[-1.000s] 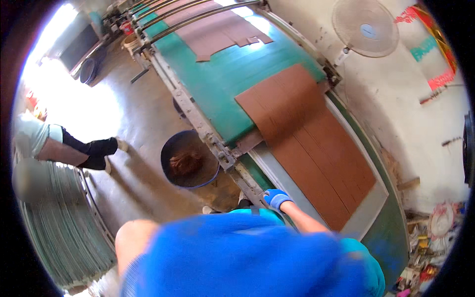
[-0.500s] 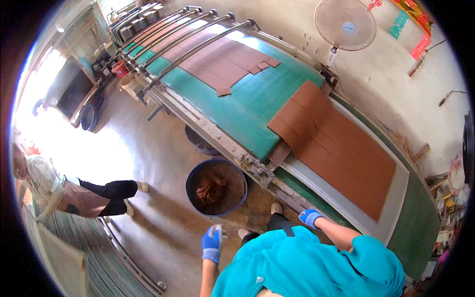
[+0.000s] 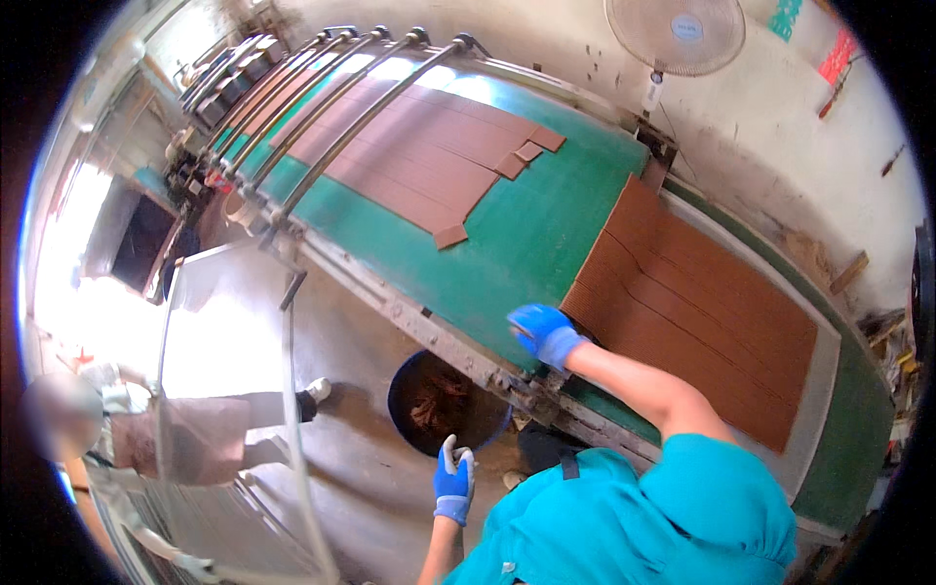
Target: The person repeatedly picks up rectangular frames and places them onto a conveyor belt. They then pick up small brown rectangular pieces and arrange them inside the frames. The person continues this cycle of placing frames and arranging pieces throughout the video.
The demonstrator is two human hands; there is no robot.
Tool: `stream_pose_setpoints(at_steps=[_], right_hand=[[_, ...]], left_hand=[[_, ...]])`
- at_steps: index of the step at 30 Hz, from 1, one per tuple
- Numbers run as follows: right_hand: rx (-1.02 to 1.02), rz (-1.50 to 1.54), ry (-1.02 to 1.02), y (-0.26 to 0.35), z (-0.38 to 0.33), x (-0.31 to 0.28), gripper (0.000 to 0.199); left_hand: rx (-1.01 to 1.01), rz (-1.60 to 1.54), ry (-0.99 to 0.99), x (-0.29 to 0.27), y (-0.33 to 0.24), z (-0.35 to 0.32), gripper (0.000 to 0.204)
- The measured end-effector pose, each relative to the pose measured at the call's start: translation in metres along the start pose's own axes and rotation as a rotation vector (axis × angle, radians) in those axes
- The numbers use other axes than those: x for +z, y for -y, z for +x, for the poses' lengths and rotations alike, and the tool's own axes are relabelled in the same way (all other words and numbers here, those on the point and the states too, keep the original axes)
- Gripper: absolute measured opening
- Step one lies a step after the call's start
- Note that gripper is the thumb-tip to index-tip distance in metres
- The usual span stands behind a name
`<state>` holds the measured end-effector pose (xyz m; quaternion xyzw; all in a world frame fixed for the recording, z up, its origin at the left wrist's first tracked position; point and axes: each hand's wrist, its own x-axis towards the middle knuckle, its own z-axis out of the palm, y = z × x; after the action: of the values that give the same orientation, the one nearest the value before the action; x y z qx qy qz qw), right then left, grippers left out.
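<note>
Green belt (image 3: pixel 531 239), two blue-gloved hands (image 3: pixel 542 331)

Readable text: none | round label (image 3: pixel 687 27) on fan (image 3: pixel 675 37): marks too small to read

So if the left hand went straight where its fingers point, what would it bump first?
Probably the dark round tub comes first in line from the left hand; depth is unclear, so it might pass above and meet the machine's metal side rail instead.

Tub (image 3: pixel 482 417) left of near sheet (image 3: pixel 697 317)
</note>
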<state>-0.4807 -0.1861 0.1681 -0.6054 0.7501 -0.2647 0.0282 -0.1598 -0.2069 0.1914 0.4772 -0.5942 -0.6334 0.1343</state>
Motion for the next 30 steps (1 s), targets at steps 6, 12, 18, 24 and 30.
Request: stream_pose_setpoints(at_steps=[6, 12, 18, 24, 30], right_hand=[[-0.062, -0.173, 0.047, -0.043, 0.182, 0.061, 0.045], [-0.269, -0.196, 0.186, -0.098, 0.166, 0.064, 0.057], [-0.054, -0.108, -0.075, -0.152, 0.137, 0.018, 0.045], [0.369, -0.384, -0.379, -0.269, 0.241, 0.008, 0.038], [0.372, -0.427, -0.299, -0.296, 0.141, -0.009, 0.033]], left_hand=[[-0.251, -0.151, 0.098, 0.04, -0.074, 0.119, 0.049], [-0.445, -0.714, 0.124, 0.078, -0.107, 0.23, 0.056], [-0.597, -0.843, 0.246, 0.121, -0.11, 0.274, 0.042], [-0.591, -0.698, 0.337, 0.158, -0.108, 0.277, 0.062], [-0.623, -0.616, 0.348, 0.176, -0.1, 0.277, 0.064]])
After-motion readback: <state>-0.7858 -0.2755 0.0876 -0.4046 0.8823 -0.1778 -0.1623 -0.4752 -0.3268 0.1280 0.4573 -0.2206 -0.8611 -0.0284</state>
